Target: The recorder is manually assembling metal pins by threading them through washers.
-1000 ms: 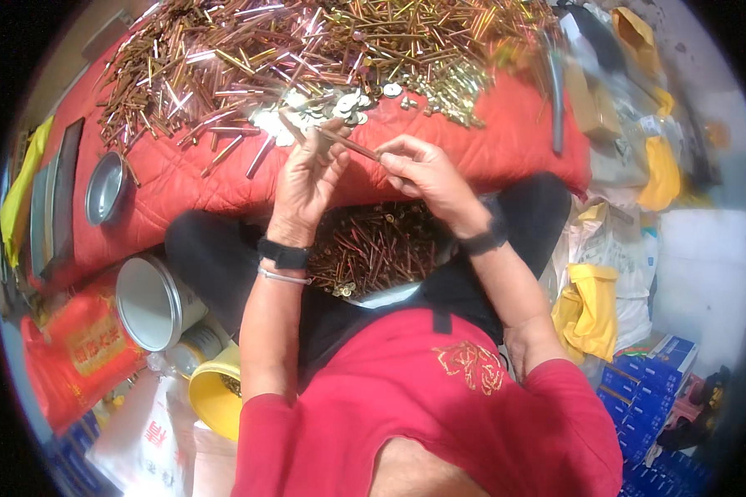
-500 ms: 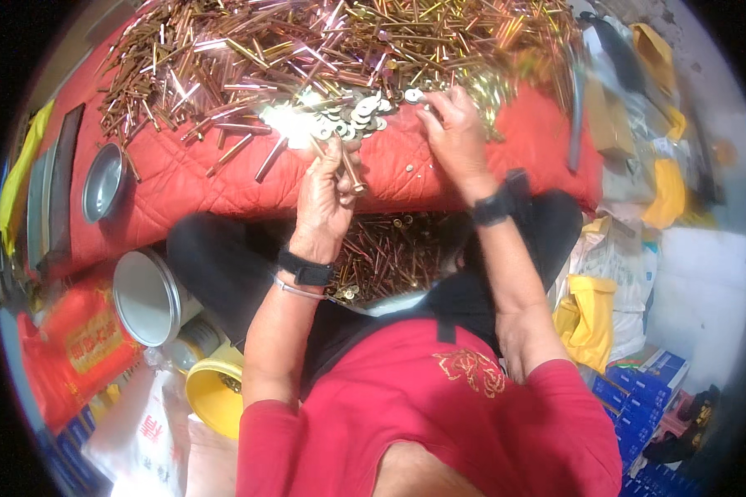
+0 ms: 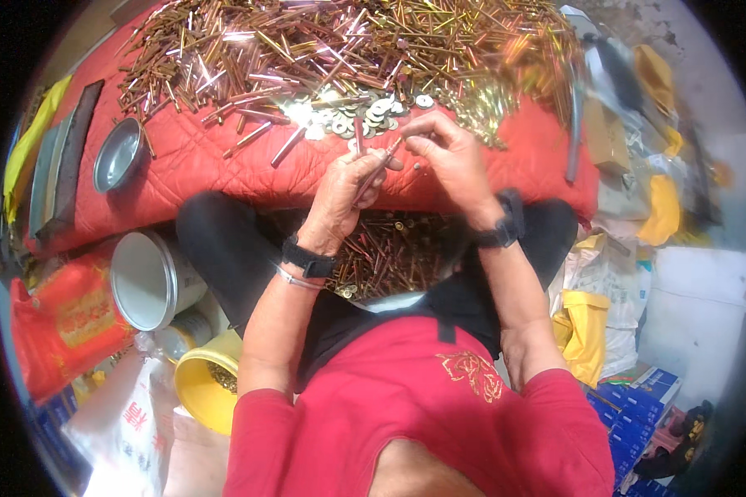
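Observation:
My left hand (image 3: 346, 188) is closed around slim copper-coloured metal rods (image 3: 358, 135); one points up, another slants toward my right hand. My right hand (image 3: 450, 155) is at the upper tip of the slanting rod, thumb and forefinger drawn together. Whatever sits between those fingertips is too small to make out. Just beyond my hands lies a small heap of flat, pale metal washers (image 3: 379, 108), with a single washer (image 3: 424, 101) apart to the right. A wide pile of similar rods (image 3: 307, 50) covers the far part of the red quilted cloth (image 3: 249, 190).
A metal bowl (image 3: 118, 155) sits on the cloth at left. Between my legs is a container full of rods (image 3: 394, 257). Lower left stand a pale round bucket (image 3: 145, 282) and a yellow bucket (image 3: 203, 385). Blue boxes (image 3: 634, 414) and a yellow bag (image 3: 587, 335) are at right.
My right hand has come back from the washers toward my left hand. The rods in my left hand have turned, their ends now pointing up and to the right. The view has shifted slightly.

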{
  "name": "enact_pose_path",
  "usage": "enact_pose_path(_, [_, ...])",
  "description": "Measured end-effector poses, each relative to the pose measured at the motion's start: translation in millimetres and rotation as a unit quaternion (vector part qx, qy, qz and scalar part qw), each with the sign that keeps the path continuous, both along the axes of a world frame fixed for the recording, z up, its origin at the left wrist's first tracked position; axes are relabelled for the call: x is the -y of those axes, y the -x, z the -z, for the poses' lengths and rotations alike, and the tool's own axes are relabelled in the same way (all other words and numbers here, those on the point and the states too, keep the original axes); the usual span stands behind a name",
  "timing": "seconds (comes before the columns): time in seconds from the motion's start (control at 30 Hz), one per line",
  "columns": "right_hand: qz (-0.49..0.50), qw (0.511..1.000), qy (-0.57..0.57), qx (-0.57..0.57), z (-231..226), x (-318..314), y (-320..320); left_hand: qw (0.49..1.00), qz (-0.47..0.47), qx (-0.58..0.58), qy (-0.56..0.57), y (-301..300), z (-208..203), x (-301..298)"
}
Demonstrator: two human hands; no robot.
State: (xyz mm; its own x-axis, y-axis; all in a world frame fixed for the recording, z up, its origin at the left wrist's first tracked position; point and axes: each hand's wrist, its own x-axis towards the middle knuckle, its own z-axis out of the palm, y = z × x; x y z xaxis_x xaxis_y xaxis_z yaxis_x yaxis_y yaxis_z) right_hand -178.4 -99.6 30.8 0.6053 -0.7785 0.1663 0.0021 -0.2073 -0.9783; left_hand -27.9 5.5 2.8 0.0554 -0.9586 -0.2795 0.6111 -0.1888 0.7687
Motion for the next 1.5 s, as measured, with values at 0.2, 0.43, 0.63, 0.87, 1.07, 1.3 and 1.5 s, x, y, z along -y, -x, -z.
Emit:
enact_pose_path(0.2, [-0.064, 0.993, 0.097, 0.001, -3, 0, 12, 0.998, 0.064, 0.023, -0.004, -1, -3, 1])
enact_pose_path(0.43, [-0.096, 0.973, 0.179, -0.106, -19, -1, 22, 0.994, 0.111, 0.019, 0.014, -4, -1, -2])
enact_pose_path(0.63, [-0.096, 0.976, 0.193, -0.027, -24, -9, 24, 0.934, 0.227, -0.276, 0.014, -6, 14, 4])
enact_pose_path(0.87, [-0.098, 0.972, 0.106, -0.184, -21, -5, 32, 0.986, 0.157, 0.048, 0.012, -4, 2, 2])
enact_pose_path(1.07, [-0.115, 0.974, 0.175, -0.091, -23, -9, 33, 0.939, 0.226, -0.258, -0.016, -5, 14, 4])
enact_pose_path(1.3, [-0.086, 0.976, 0.13, -0.155, -23, -9, 32, 0.965, 0.194, -0.175, 0.008, -1, 8, 2])
enact_pose_path(1.5, [-0.119, 0.948, 0.05, -0.292, -6, 4, 40, 0.982, 0.126, 0.134, 0.038, 3, 0, 1])
